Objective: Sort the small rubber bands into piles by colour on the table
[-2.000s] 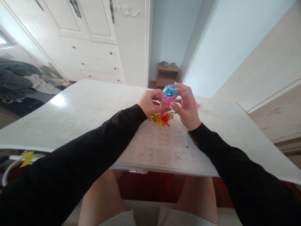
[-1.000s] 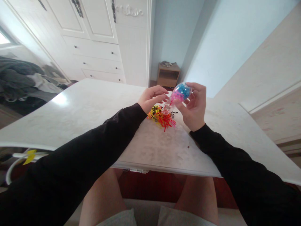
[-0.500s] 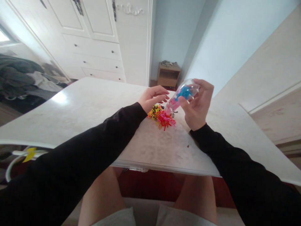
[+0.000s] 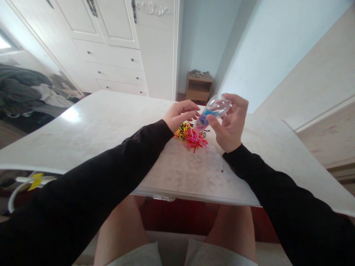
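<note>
A clear plastic bottle (image 4: 216, 105) is gripped in my right hand (image 4: 231, 127), tilted with its lower end down to the left. Blue and pink rubber bands (image 4: 206, 117) lie inside, mostly toward that lower end. Under it, a loose pile of rubber bands (image 4: 195, 140) in pink, red, yellow and black rests on the white table (image 4: 180, 173). My left hand (image 4: 181, 114) hovers just behind and left of the pile, open with its fingers loosely bent, close to the bottle's lower end. Whether its fingertips touch the bottle I cannot tell.
A small dark speck (image 4: 222, 170) lies on the table right of the pile. Beyond the table stand a white wardrobe (image 4: 116, 62) and a small wooden nightstand (image 4: 198, 88). Dark clothes (image 4: 22, 88) are heaped at the left. The table's front edge runs above my legs.
The blue bands have slid down inside the bottle, leaving its upper part clear. My right hand and the bottle have shifted slightly left. More pink shows on the pile.
</note>
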`<action>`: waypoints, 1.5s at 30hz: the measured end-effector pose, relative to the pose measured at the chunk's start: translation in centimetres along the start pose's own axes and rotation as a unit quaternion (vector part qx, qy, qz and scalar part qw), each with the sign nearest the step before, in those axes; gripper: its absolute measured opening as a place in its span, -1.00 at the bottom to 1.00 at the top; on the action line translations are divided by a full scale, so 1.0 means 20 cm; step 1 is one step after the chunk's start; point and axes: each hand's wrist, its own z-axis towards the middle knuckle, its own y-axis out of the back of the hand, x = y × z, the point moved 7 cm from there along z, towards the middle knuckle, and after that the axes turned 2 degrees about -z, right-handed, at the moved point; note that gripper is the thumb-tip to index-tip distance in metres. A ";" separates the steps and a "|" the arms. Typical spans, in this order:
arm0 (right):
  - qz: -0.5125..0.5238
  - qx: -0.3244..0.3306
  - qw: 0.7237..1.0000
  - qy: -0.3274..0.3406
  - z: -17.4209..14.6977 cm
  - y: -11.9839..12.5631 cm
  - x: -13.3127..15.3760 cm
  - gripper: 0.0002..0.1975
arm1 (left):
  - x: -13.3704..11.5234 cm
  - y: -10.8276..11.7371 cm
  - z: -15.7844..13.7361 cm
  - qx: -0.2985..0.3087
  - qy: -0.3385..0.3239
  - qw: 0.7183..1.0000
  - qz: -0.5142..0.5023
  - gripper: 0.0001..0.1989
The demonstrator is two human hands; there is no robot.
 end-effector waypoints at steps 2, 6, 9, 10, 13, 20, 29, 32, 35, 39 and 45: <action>0.001 -0.003 1.000 -0.006 0.00 0.00 0.00 -0.52 | 0.00 0.00 0.00 -0.001 0.002 1.000 0.000 -0.72; 0.030 -0.004 1.000 0.008 0.00 0.00 0.01 -0.52 | 0.01 0.00 0.00 0.004 0.000 1.000 0.001 -0.72; 0.035 -0.004 0.999 0.008 0.00 0.00 0.01 -0.52 | 0.01 0.00 0.00 0.006 -0.009 1.000 0.000 -0.72; 0.033 -0.007 0.999 0.008 0.00 0.00 0.01 -0.52 | 0.02 0.00 0.00 0.006 -0.011 1.000 -0.001 -0.72; 0.024 -0.003 1.000 -0.011 -0.02 -0.01 -0.03 -0.50 | 0.02 0.01 0.00 0.005 -0.012 1.000 0.001 -0.72; 0.012 0.017 0.999 -0.042 -0.04 -0.02 -0.09 -0.44 | 0.02 0.01 0.01 0.006 -0.017 1.000 0.012 -0.79; 0.022 0.001 1.000 0.018 -0.01 -0.02 0.02 -0.54 | 0.00 0.01 0.01 -0.001 -0.019 1.000 0.005 -0.82; 0.027 0.009 0.999 0.024 -0.01 -0.03 0.02 -0.52 | 0.00 0.01 0.01 -0.004 -0.016 1.000 0.005 -0.82; 0.021 0.013 0.999 0.021 -0.02 -0.03 0.00 -0.51 | 0.00 0.01 0.01 -0.004 -0.016 1.000 0.004 -0.83; 0.015 0.017 1.000 0.009 -0.03 -0.02 -0.01 -0.50 | 0.00 0.00 0.01 0.000 -0.019 1.000 0.006 -0.84; 0.050 0.030 0.998 -0.008 -0.04 -0.04 -0.04 -0.47 | 0.01 0.00 0.01 0.007 -0.030 0.999 0.011 -0.84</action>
